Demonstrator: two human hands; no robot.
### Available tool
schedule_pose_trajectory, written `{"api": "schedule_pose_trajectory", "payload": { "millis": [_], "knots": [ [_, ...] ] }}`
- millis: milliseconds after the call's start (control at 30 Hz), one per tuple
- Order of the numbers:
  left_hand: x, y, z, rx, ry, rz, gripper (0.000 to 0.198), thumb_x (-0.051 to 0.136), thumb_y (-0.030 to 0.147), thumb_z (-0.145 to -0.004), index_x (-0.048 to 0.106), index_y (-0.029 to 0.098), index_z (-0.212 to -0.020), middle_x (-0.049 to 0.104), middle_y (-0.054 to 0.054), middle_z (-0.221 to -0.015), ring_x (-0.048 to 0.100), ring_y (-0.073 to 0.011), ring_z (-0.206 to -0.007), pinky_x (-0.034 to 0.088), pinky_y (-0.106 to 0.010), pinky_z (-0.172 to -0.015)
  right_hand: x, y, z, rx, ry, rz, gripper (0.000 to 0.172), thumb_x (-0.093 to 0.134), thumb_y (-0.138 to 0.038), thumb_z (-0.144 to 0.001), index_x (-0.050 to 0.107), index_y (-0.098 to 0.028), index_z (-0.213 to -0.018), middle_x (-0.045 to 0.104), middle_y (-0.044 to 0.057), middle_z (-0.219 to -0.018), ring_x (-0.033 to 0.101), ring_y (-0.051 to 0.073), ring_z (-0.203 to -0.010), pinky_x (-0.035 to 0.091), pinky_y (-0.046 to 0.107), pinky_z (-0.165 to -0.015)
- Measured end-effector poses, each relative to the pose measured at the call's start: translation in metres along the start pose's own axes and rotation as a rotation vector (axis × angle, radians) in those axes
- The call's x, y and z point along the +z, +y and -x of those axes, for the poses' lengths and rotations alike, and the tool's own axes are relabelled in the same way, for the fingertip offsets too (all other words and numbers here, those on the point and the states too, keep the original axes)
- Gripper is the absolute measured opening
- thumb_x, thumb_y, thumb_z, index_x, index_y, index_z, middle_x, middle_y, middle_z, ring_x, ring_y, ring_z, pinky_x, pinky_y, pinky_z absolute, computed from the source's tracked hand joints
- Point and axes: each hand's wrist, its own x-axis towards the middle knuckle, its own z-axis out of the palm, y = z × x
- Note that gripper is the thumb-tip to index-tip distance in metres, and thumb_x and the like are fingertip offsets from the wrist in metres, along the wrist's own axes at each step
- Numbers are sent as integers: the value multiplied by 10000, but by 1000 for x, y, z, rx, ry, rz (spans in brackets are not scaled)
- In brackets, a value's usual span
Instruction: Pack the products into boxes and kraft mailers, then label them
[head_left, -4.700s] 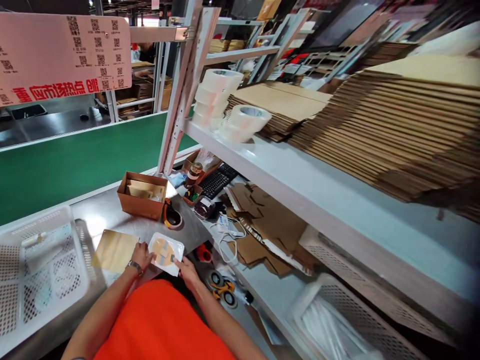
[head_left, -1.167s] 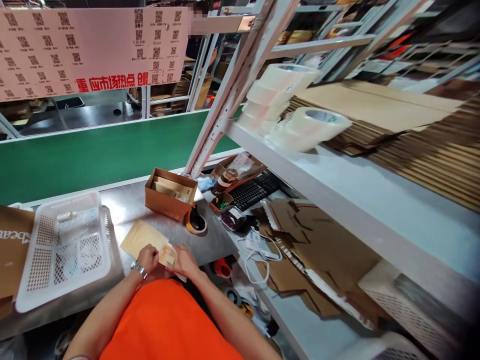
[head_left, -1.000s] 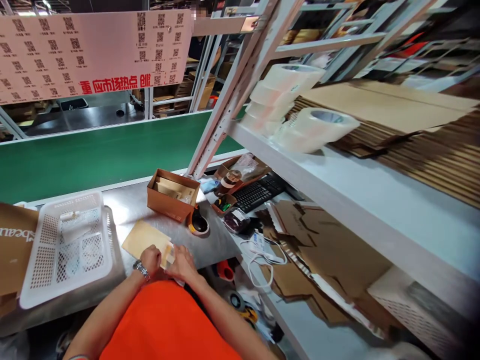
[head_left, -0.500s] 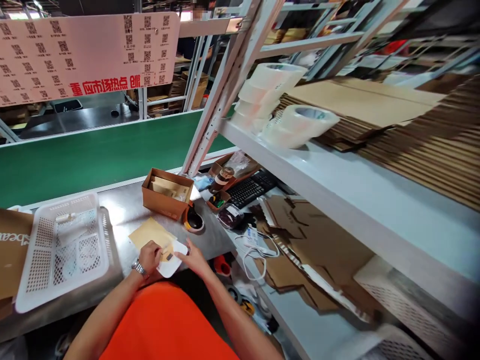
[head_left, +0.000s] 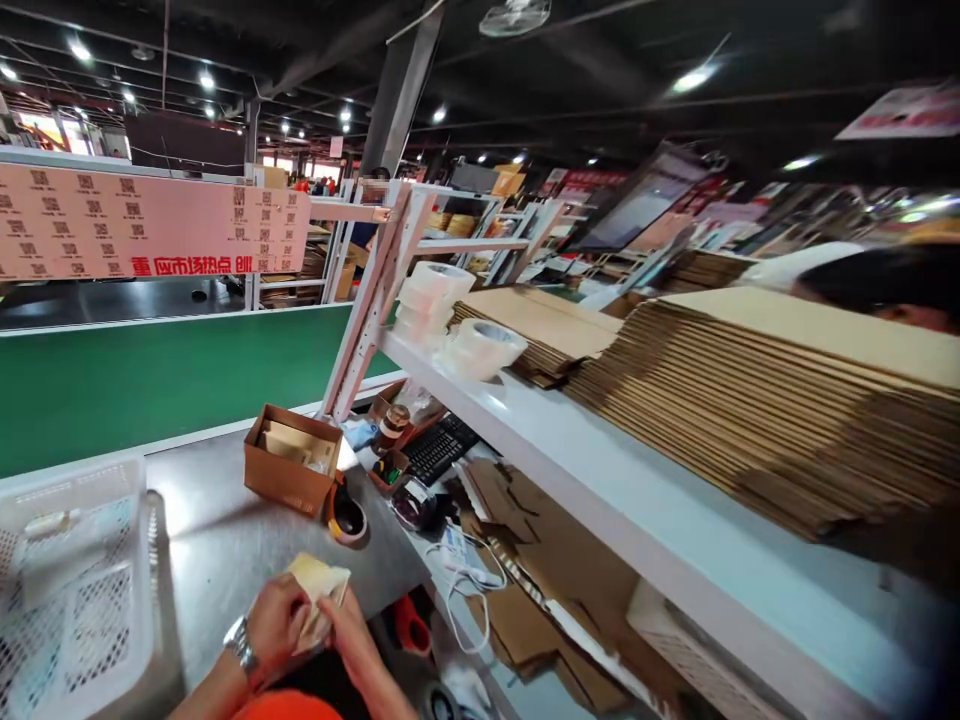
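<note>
The left hand (head_left: 276, 628) is gripping the small kraft envelope (head_left: 318, 588) with fingers curled around it, and the right hand (head_left: 351, 632) is pinching its lower edge, holding it just above the table (head_left: 210, 545).

The desk (head_left: 217, 545) is bare brushed metal, smooth and shiny enough to throw back the lamps, and the basket (head_left: 75, 600) on it is white perforated plastic with a dull sheen. The packet (head_left: 319, 588) is tan kraft paper, matt and lightly creased, akin to the matt brown cardboard of the open box (head_left: 289, 487) and the rough-edged corrugated sheets (head_left: 750, 420) stacked on the smooth white-painted shelf (head_left: 600, 490). The tape rolls (head_left: 480, 350) look glossy and translucent, the conveyor belt (head_left: 150, 380) matt green, the wristwatch (head_left: 238, 640) polished metal.
</note>
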Motion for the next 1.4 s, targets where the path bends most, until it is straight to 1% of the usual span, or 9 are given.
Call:
{"api": "schedule_pose_trajectory", "payload": {
  "millis": [100,233,333,467,633,800,967,1167,1400],
  "knots": [
    [-21,6,4,-16,15,47,220,623,326,-972,782,192,-902,784,-117,-1001,724,-272,-980,518,-374,-906,-19,-19,5,-127,3,-3,726,905,-590,-721,723,-286,-1354,808,73,-1213,627,156,-692,470,269,-543],
    [-47,11,13,-6,0,97,221,638,345,-962,799,197,-929,788,-114,-1012,716,-269,-980,518,-381,-917,-34,-48,1,-140,-281,133,626,957,-706,-695,867,-254,-1119,810,59,-960,606,170,-661,542,317,-598],
    [-65,5,19,-18,-5,119,228,624,326,-961,807,192,-936,790,-109,-1023,710,-260,-986,521,-372,-920,-33,-61,-1,-65,-380,175,618,1022,-705,-604,910,-219,-969,824,63,-905,691,199,-744,615,359,-748],
    [-89,-13,29,-55,38,133,222,608,289,-968,801,183,-939,788,-104,-1033,703,-246,-977,516,-361,-918,-15,-68,2,8,-425,222,643,1057,-686,-535,938,-211,-952,867,92,-968,772,248,-879,631,368,-845],
    [-112,-29,45,-39,74,130,220,602,266,-998,809,191,-992,798,-103,-1046,732,-250,-998,535,-355,-916,30,-81,9,15,-346,282,659,979,-790,-632,939,-209,-941,864,122,-914,811,278,-809,613,345,-701],
    [-116,-20,48,161,213,187,306,653,392,-1067,827,238,-1266,807,-108,-1116,769,-251,-1034,589,-350,-932,83,-91,21,-251,-384,467,624,846,-840,-789,903,-219,-799,779,78,-915,655,143,-571,486,283,-548],
    [-114,-7,39,302,358,257,335,600,414,-1132,896,263,-1096,789,-88,-984,770,-194,-892,596,-268,-796,111,-97,37,-323,-297,481,644,814,-843,-829,829,-206,-734,700,32,-736,650,163,-599,533,291,-607],
    [-120,-6,39,253,412,273,489,518,447,-1156,918,260,-945,761,-89,-858,754,-207,-810,578,-295,-727,115,-114,39,-394,-388,551,590,724,-769,-960,870,-224,-788,751,68,-762,680,184,-631,562,308,-644],
    [-124,-12,53,111,415,168,462,522,459,-1133,918,263,-998,776,-105,-891,758,-242,-836,580,-341,-769,99,-144,30,-397,-364,504,576,779,-776,-909,851,-230,-743,741,70,-750,688,210,-658,579,318,-645]
  ]
}}
